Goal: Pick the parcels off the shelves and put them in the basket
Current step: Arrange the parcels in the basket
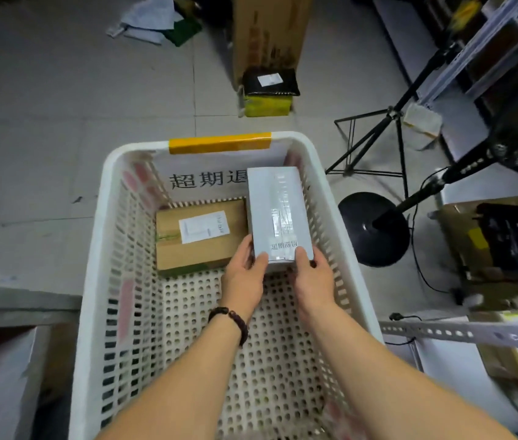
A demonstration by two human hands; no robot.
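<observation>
Basket [92, 281]: white plastic with holes in its walls and floor, standing on the tiled floor [45, 106] in the middle of the frame.
Far rim: a strip of yellow tape [219, 142] is wrapped over it; printed black characters [207, 181] run across the inner wall below.
Grey box [275, 211]: long and sealed with clear tape, inside the basket at its far right, along the right wall. Whether its underside rests on the basket floor I cannot tell.
Brown box [197, 239]: cardboard with a white label, lying flat on the basket floor at the far left, just beside the grey box.
Left hand [243, 281]: grips the near left corner of the grey box, thumb on top, fingers down the side; a dark bead bracelet [232, 319] circles the wrist.
Right hand [313, 281]: grips the near right corner of the same box, thumb on top.
Upper centre: a black parcel [270, 82] lies on a yellow box [267, 106] in front of a tall carton [270, 30].
Right of the basket: a round black stand base [373, 228] and a black tripod [375, 144].
Lower right: a perforated metal shelf rail [461, 333].
</observation>
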